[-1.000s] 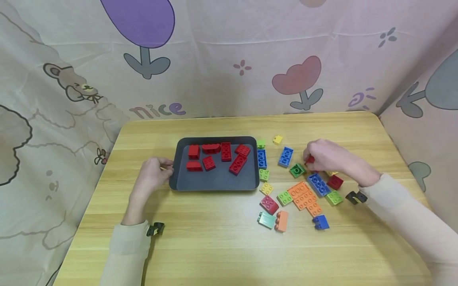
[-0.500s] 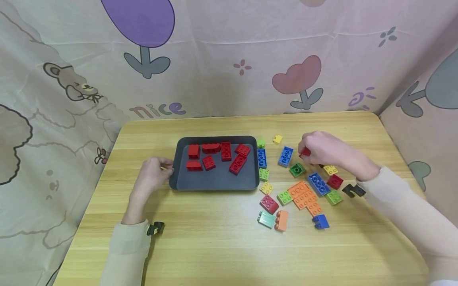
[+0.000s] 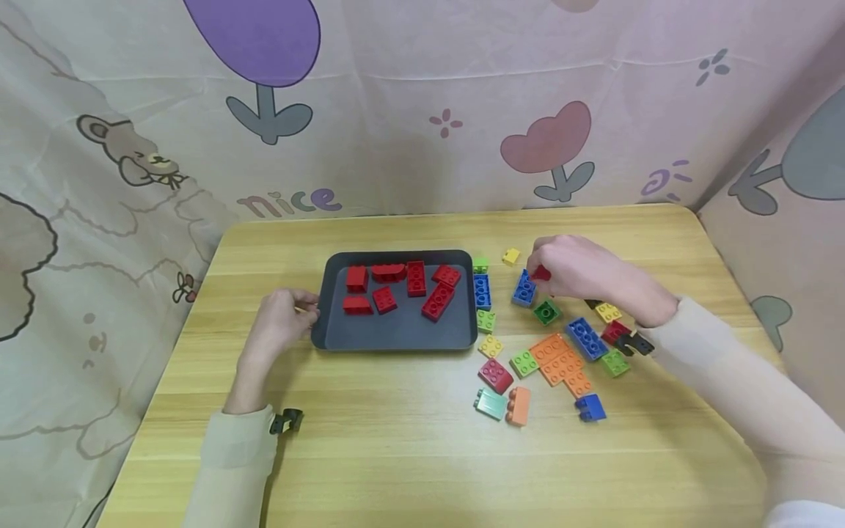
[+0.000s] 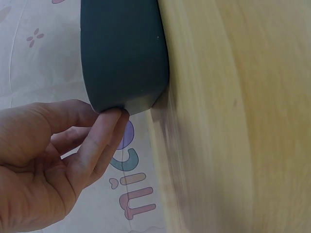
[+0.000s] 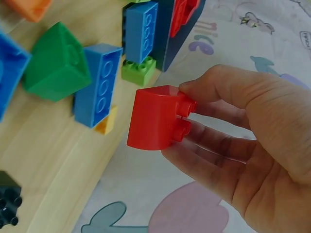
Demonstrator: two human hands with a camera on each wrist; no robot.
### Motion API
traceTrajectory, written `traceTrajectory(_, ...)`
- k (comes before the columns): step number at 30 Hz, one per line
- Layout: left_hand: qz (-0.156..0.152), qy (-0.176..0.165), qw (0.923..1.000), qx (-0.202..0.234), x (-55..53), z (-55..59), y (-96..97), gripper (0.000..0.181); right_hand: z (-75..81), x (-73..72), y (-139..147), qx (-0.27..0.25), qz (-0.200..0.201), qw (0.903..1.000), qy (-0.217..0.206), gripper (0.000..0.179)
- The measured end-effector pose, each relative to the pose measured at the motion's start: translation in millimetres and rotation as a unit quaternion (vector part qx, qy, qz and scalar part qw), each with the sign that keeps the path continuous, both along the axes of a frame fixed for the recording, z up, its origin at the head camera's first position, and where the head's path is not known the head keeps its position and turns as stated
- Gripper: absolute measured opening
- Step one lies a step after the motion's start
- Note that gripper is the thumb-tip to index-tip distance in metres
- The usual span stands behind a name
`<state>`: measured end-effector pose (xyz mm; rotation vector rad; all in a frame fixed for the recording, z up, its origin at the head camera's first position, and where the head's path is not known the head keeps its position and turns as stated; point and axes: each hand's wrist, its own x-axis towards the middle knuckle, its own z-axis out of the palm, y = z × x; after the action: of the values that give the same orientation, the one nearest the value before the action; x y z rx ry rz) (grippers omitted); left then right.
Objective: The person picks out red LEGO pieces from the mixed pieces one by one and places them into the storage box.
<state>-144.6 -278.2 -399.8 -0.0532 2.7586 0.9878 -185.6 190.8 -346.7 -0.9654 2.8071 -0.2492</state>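
Note:
My left hand [image 3: 282, 323] pinches the left rim of a dark grey tray [image 3: 396, 339]; the left wrist view shows thumb and fingertips meeting at the tray's end wall [image 4: 124, 58]. Several red toy bricks [image 3: 385, 300] lie inside the tray. Held between thumb and fingers of my right hand [image 3: 581, 275] is a red building block [image 5: 154, 119], clear of the table, its studs turned toward the palm. Below that hand in the head view lie a blue brick [image 3: 524, 289] and a dark green brick [image 3: 546, 312].
Loose bricks spread right of the tray: orange ones [image 3: 557, 359], a blue one [image 3: 586, 338], a dark pink one [image 3: 496, 375], a small yellow one [image 3: 511, 256]. A blue brick [image 3: 483, 292] stands against the tray's right side. Patterned cloth [image 3: 409, 169] hangs behind the wooden table [image 3: 396, 447].
My right hand has lifted the red block from among the bricks and carried it left and toward the back. My left hand has stayed at the tray's rim.

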Motion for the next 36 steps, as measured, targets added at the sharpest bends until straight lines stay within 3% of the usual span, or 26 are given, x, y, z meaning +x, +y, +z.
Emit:
traceTrajectory(14, 0.001, -0.003, 1.0000, 0.002, 0.2, 0.7, 0.9, 0.030, 5.6, -3.7, -32.8, -0.033, 0.061, 0.9968, 0.041, 0.011)
traceTrajectory(27, -0.001, -0.005, 1.0000, 0.004, 0.2, 0.5, 0.2, 0.029, -0.1, -13.0, -61.8, -0.079, 0.137, 0.9852, 0.065, 0.012)
traceTrajectory(36, -0.002, 0.000, 1.0000, -0.001, 0.6, 0.6, 0.9, 0.029, -3.0, -18.3, -79.7, -0.068, 0.148, 0.9847, 0.063, 0.010)
